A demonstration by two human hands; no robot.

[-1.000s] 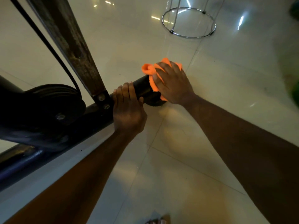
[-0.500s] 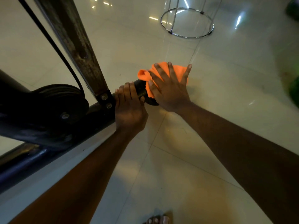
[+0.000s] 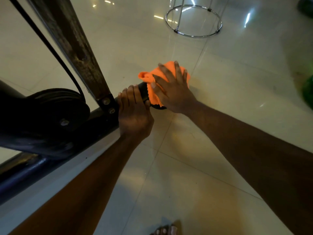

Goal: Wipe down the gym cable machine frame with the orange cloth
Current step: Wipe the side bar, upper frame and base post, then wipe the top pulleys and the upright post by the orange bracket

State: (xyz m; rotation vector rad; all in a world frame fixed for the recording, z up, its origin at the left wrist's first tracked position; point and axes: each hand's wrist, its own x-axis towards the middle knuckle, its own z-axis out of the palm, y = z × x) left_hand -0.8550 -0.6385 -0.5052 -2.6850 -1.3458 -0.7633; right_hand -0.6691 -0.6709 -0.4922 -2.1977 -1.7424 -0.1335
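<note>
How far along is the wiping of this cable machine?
Nothing shows as finished; the dim light hides which parts are clean. In hand: the right hand presses the orange cloth over the end of the black base bar, which the left hand grips. Likely left: the diagonal strut, which looks worn, and the pulley.

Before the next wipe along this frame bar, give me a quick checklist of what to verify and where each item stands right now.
1. Orange cloth sits on the bar's end: ok, it is draped over the tip of the black frame bar.
2. Right hand controls the cloth: ok, it presses the cloth with spread fingers.
3. Left hand steadies the frame: ok, it grips the bar beside the bolted bracket.
4. Wipe path toward the bracket is free: not ok, the left hand lies on it.
5. Cable and pulley away from both hands: ok.
6. Bar's underside clean: cannot tell, it is hidden.
</note>
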